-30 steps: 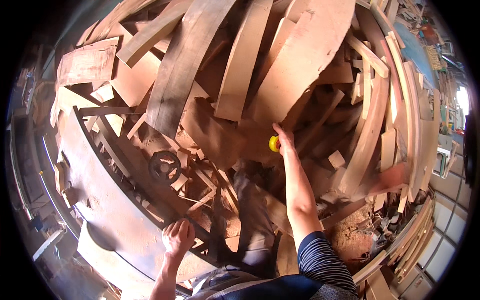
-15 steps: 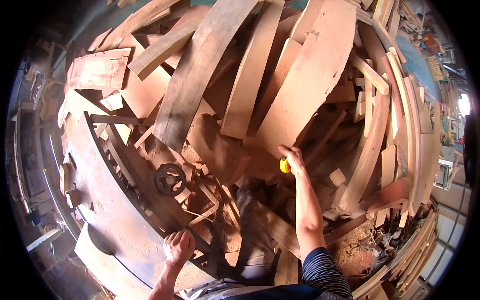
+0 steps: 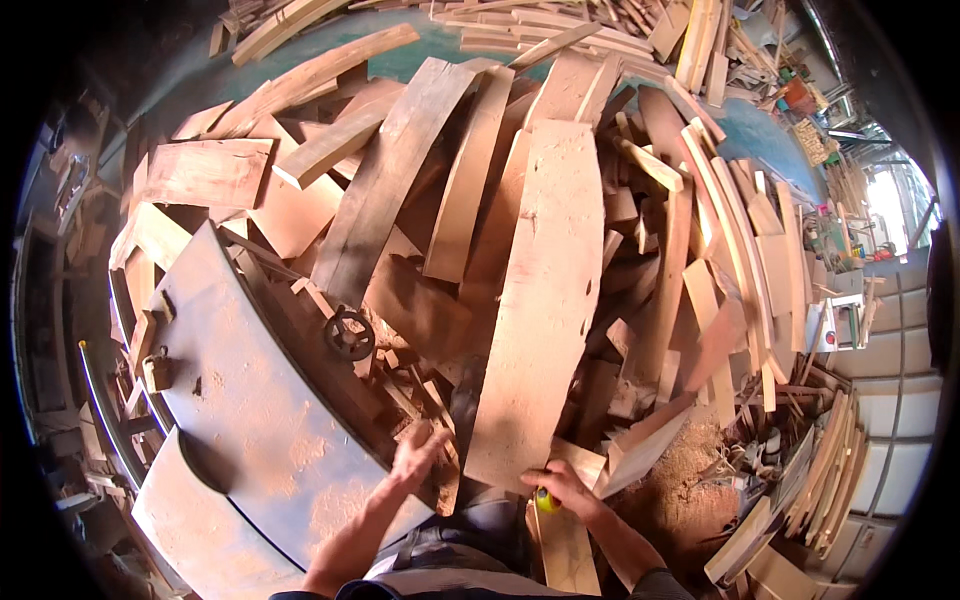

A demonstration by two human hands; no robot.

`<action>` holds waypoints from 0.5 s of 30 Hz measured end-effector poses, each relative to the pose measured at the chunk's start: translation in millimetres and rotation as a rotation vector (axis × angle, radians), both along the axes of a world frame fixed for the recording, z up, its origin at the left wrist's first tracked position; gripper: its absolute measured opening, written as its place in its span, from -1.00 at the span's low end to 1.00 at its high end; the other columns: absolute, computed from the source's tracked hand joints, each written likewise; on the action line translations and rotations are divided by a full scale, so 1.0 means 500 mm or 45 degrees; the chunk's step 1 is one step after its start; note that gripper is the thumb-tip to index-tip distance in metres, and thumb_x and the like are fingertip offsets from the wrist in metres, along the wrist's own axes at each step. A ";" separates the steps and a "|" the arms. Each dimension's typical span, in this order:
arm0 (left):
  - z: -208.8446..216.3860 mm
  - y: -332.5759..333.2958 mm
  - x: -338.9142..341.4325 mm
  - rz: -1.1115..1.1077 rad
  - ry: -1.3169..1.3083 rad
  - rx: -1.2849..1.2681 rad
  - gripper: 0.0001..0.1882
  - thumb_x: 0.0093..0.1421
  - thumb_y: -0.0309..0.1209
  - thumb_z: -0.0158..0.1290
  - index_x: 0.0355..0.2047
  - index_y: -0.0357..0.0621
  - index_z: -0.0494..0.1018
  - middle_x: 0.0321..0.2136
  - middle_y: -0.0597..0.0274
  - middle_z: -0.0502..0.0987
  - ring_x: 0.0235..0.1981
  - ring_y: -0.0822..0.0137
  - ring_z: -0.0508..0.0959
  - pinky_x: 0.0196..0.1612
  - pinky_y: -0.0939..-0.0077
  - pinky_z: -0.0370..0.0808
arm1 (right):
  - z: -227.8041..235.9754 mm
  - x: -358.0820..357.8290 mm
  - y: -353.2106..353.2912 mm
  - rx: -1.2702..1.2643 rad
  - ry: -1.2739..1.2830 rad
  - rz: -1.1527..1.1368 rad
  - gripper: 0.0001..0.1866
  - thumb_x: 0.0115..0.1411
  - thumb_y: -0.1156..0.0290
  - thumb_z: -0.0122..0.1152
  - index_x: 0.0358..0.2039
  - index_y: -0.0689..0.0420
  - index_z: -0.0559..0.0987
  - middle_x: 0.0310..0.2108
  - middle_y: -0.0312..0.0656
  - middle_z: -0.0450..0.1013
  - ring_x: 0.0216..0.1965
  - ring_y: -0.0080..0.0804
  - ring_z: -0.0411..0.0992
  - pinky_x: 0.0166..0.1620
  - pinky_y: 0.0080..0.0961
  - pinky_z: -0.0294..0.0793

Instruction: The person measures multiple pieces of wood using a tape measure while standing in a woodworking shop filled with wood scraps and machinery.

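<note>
A wide, rough-edged wooden board (image 3: 540,300) lies lengthwise before me on the pile, its near end close to my body. At that near end, my right hand (image 3: 568,486) is closed with a yellow tape measure (image 3: 546,499) in it, its fingers against the board's near edge. My left hand (image 3: 418,452) is just left of the board, apart from it, its fingers loosely apart and holding nothing. Left of that hand is a flat grey machine table (image 3: 270,400) strewn with sawdust. A dark handwheel (image 3: 349,333) sits beyond the left hand, beside the table's edge.
Loose boards lie heaped ahead, among them a dark weathered plank (image 3: 390,180) and a short wide board (image 3: 208,172). Long curved strips (image 3: 735,240) lean at the right. Sawdust (image 3: 690,480) and stacked slats (image 3: 830,470) lie at the lower right.
The wide board's near end has come toward me and the board has turned straighter. My right hand has drawn back with the tape measure; my left hand has left the machine table and moved right.
</note>
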State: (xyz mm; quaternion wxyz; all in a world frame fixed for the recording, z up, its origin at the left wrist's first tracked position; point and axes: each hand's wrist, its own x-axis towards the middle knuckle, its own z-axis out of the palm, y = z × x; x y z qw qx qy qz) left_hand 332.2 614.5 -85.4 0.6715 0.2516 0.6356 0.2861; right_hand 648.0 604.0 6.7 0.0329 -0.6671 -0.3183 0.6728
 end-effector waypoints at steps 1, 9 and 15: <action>0.024 -0.013 0.027 -0.069 -0.174 -0.124 -0.15 0.28 0.06 0.22 0.36 -0.31 0.30 0.25 -0.12 0.45 0.27 0.02 0.45 0.33 0.22 0.35 | 0.014 -0.008 -0.045 -0.115 -0.053 -0.026 -0.65 0.22 0.23 0.44 -0.15 0.26 0.69 -0.34 -0.29 0.59 -0.38 -0.52 0.55 -0.31 -0.52 0.49; 0.236 -0.147 0.009 0.116 -1.234 -0.496 -0.11 0.15 -0.03 0.24 0.38 -0.23 0.26 0.31 -0.10 0.38 0.27 -0.06 0.43 0.34 0.01 0.35 | 0.159 -0.089 -0.207 0.065 0.177 -0.092 -0.66 0.24 0.25 0.45 -0.19 0.30 0.65 -0.35 -0.24 0.58 -0.43 -0.48 0.55 -0.34 -0.51 0.50; 0.375 -0.183 -0.058 0.410 -1.499 -0.149 -0.11 0.14 0.00 0.33 0.35 -0.19 0.28 0.31 0.04 0.39 0.33 0.05 0.37 0.41 0.06 0.23 | 0.342 -0.196 -0.157 0.173 0.306 -0.304 -0.64 0.28 0.14 0.37 -0.20 0.20 0.57 -0.50 -0.30 0.49 -0.51 -0.50 0.53 -0.44 -0.52 0.47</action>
